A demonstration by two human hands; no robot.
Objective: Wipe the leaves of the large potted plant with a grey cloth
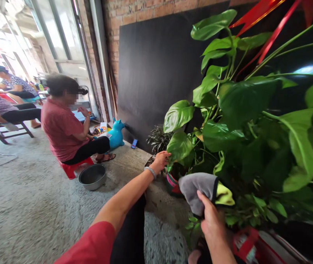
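My left hand (161, 161), with a bangle at the wrist, reaches forward and pinches the edge of a broad green leaf (180, 146) on a large potted plant (244, 106). A folded cloth (197, 189), grey on one face and yellow-green on the other, is gripped in my right hand (211, 220), thumb on top. The cloth is held just in front of the plant's lower foliage. Part of a colourful pot (173, 183) shows below the leaf, mostly covered by leaves and the cloth.
A person (65, 121) sits on a red stool (75, 168) to the left, beside a grey basin (93, 178). A blue animal-shaped toy (117, 134) and a phone (134, 143) stand near the dark board (156, 73). Red ribbons (280, 33) hang at upper right; a red-handled bag (266, 247) lies lower right.
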